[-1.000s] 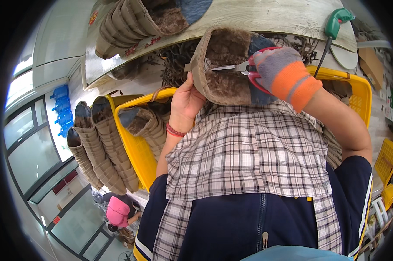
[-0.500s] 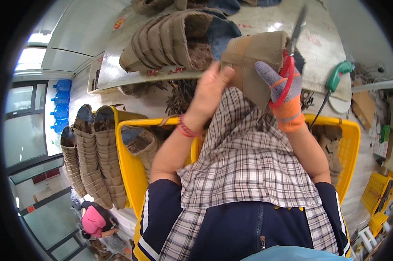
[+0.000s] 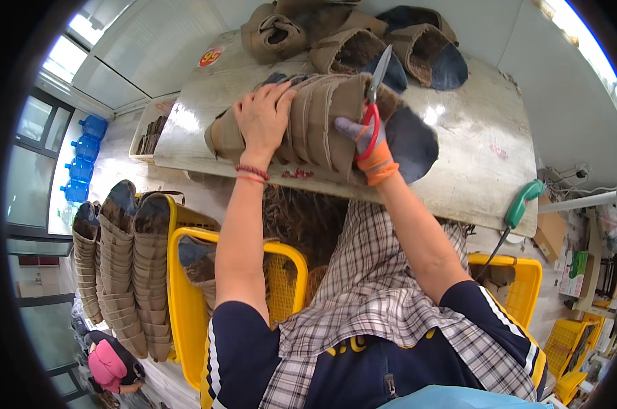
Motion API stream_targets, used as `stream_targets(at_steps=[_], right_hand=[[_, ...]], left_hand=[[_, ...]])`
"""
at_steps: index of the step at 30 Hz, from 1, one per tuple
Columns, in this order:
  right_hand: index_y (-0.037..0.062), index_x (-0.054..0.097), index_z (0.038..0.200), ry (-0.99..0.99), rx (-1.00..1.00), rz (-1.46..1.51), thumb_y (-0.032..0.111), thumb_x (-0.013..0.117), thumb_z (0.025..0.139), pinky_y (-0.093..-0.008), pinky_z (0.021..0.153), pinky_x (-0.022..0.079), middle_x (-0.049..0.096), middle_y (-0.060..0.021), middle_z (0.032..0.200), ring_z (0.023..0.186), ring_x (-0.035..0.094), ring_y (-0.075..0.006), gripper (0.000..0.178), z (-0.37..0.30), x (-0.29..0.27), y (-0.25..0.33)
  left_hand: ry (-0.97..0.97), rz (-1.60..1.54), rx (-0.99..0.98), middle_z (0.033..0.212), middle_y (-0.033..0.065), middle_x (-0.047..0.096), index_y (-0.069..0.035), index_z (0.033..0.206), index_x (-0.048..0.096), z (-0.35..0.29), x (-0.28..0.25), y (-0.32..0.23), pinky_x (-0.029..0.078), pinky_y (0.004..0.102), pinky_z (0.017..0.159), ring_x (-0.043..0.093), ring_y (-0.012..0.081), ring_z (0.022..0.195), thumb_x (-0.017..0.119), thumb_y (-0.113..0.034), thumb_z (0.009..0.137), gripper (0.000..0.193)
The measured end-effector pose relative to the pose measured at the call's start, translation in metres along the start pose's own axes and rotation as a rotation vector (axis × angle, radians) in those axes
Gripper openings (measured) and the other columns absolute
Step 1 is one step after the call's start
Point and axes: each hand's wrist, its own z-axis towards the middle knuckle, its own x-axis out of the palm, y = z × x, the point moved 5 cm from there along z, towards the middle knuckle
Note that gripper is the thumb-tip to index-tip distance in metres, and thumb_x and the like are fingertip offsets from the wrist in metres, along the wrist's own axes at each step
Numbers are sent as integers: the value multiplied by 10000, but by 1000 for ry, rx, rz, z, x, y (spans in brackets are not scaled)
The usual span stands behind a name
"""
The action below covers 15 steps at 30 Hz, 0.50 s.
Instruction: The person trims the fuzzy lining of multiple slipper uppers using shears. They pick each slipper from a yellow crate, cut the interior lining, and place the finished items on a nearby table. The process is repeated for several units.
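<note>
Glass panels [image 3: 32,157] bend along the rim at the left, with blue water bottles [image 3: 86,150] stacked before them. Below, a co-worker in pink [image 3: 107,365] is partly cut off by the dark lens border. Tall columns of tan sleeves [image 3: 121,273], nested one inside another, stand beside a yellow plastic crate [image 3: 192,327], whose contents are partly hidden by the left forearm. On the pale, wood-grained table [image 3: 486,136] sits a round red sticker [image 3: 211,56] with bold printing; small red marks [image 3: 298,174] by the front edge are too unclear to make out.

A row of nested sleeves [image 3: 315,123] lies across the table's front, stiff tan cloth outside. The bare left hand [image 3: 262,119] rests on the row's left part, fingers spread and curved over the layers. At its right end, the gloved right hand [image 3: 366,146] keeps red-handled scissors [image 3: 372,112] in its grasp, the blade pointing up and away; its fingers are largely hidden at the end sleeve's rim. Smooth dark-blue lining [image 3: 414,146] reaches out beyond. More fleece-lined sleeves [image 3: 428,54] lie behind, and yellow lettering [image 3: 353,345] on the wearer's top is half covered by the checked apron [image 3: 383,293]. Farther right hangs a green-handled tool [image 3: 524,201], its dark lower end blurred.
</note>
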Motion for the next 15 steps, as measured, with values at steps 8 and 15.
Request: stream_targets(at_steps=[8,15], right_hand=[[-14,510,1146,164,57,91,179,556,904,-225,635,466,613,-70,984,811,596,-113,313,-29,-26,-40],[-19,456,1198,17,100,180,340,445,943,-199,483,446,640,-142,995,730,634,-145,442,-89,-76,28]], left_hand=[[84,102,-107,1014,78,655,-141,1143,612,22,-16,-4,299,493,945,588,265,946,562,-474,846,450],[657,96,-140,1177,220,578,-32,1328,413,139,76,-41,420,434,927,541,344,1121,621,-565,754,811]])
